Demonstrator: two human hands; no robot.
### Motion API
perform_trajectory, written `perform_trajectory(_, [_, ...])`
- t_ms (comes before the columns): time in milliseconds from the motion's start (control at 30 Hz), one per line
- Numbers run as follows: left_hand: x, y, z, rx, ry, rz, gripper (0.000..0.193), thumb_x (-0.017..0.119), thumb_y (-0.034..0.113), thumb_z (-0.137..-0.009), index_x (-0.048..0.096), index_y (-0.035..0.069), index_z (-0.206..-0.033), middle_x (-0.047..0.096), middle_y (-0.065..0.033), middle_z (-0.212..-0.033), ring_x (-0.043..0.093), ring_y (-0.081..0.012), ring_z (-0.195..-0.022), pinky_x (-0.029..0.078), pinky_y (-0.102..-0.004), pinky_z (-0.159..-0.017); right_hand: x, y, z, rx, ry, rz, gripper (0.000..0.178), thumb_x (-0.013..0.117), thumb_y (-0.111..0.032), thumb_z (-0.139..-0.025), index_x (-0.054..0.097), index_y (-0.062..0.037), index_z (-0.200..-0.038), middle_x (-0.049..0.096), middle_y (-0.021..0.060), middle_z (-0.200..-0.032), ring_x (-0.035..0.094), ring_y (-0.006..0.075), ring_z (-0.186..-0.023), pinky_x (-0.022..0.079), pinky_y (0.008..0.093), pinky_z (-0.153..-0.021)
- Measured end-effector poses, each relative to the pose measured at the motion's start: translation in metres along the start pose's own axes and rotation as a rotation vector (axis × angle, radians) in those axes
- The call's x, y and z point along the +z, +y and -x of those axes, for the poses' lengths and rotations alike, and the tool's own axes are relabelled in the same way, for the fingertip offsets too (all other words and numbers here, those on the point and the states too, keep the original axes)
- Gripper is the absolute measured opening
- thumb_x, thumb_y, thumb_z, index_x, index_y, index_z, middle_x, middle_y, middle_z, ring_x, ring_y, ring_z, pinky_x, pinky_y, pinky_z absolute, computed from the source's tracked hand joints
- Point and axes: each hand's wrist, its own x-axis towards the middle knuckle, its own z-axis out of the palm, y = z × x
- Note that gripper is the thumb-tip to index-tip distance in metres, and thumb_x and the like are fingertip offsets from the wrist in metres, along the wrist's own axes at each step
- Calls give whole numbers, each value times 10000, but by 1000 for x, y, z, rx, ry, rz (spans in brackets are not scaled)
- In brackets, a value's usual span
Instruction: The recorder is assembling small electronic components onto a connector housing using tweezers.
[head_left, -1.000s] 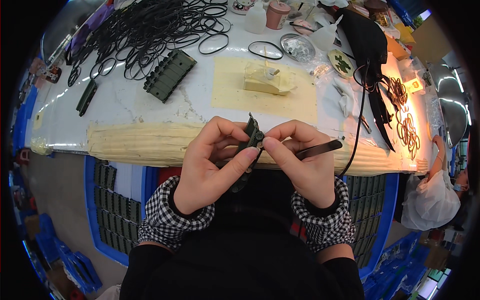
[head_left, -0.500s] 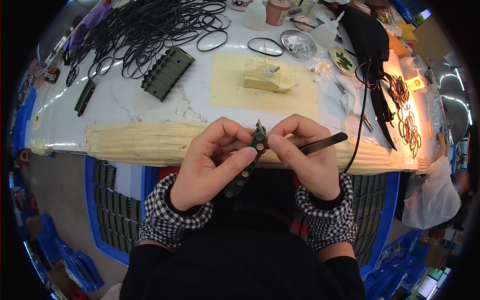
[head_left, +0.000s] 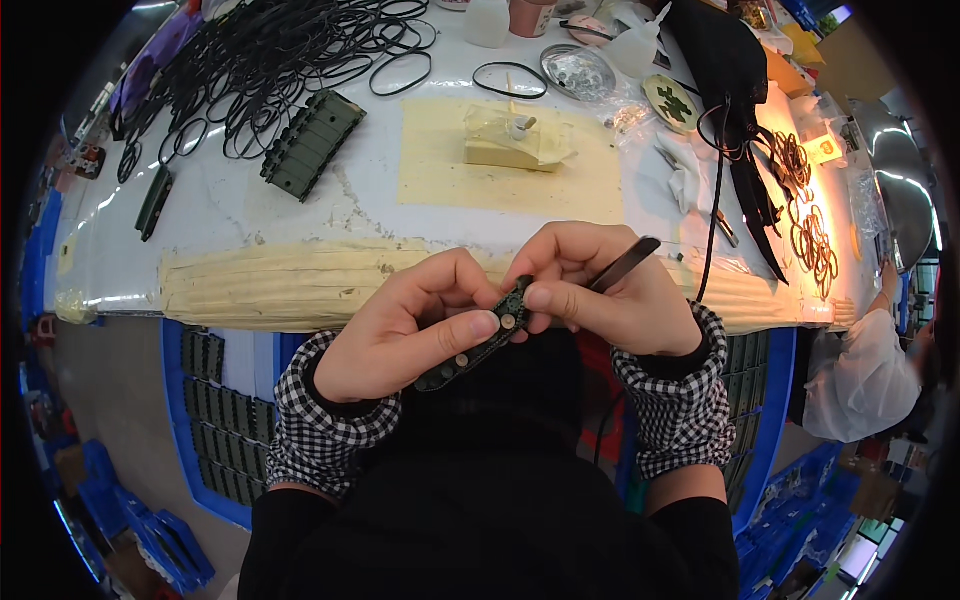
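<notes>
At the near edge of the desk [head_left: 225,215], above the yellow taped padding [head_left: 250,285], a dark green wheeled model part [head_left: 480,348] is held between two bare hands; the part is tilted, its upper end to the right, its lower end toward the left wrist; pale round discs are shown along its face. By the left hand [head_left: 395,345] the part is clasped, thumb laid over the face, fingers curled behind; the left grip is closed on it. By the right hand [head_left: 605,300] the upper end is pinched between thumb and forefinger; dark tweezers [head_left: 628,264] are also kept in the right grip, flat end pointed up and to the right, tips hidden; whether any small piece is pinched there cannot be told.

Farther back, a yellow wrapped block [head_left: 510,153] is set on a yellow sheet [head_left: 425,185]; to its left, a ribbed green model hull [head_left: 315,145] and a slim green part [head_left: 153,203] are laid apart, near heaped black bands [head_left: 280,60]. To the right, a round dish [head_left: 578,72] and an oval plate [head_left: 671,104] bearing a green piece are seen; below the desk, dark green parts are rowed in a blue tray [head_left: 180,400]; at far right, another person [head_left: 865,380] is partly shown.
</notes>
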Motion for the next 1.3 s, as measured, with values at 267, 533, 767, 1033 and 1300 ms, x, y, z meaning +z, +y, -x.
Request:
perform_trajectory(267, [3, 4, 3, 53, 148, -273, 131, 543, 95, -938, 539, -2, -1026, 627, -49, -988, 558, -64, -888, 420, -211, -767, 13, 10, 3, -232, 165, 260, 109, 602, -37, -886, 557, 20, -966, 596, 21, -663, 586, 62, -598, 442, 187, -539])
perform_trajectory(533, [12, 3, -4, 626, 482, -1133, 183, 716, 83, -732, 667, 13, -894, 652, -97, -743, 619, -245, -660, 496, -346, -710, 24, 20, 0, -290, 267, 339, 120, 622, -22, -871, 553, -4, -967, 538, 5, -642, 513, 38, -534, 392, 192, -500])
perform_trajectory(767, [9, -7, -7, 721, 620, -1275, 233, 729, 118, -601, 656, 64, -817, 597, -36, -740, 556, -213, -676, 390, -323, -634, 30, 24, -3, -317, 290, 336, 146, 625, -23, -875, 552, 4, -997, 594, 36, -715, 537, 54, -557, 412, 196, -512])
perform_trajectory(1033, [11, -11, -7, 726, 715, -1417, 233, 691, 93, -579, 632, 40, -798, 581, -51, -711, 539, -239, -659, 401, -333, -663, 30, 15, 6, -367, 439, 461, 284, 520, -248, -956, 585, 16, -1041, 630, 73, -803, 565, 80, -628, 448, 204, -604])
perform_trajectory(1300, [2, -23, -12, 793, 829, -1535, 231, 693, 177, -561, 633, 80, -762, 551, -20, -681, 525, -203, -623, 385, -321, -627, 25, 4, 39, -366, 533, 505, 889, 152, -719, -885, 680, -4, -856, 635, 96, -737, 595, 227, -634, 471, 311, -640])
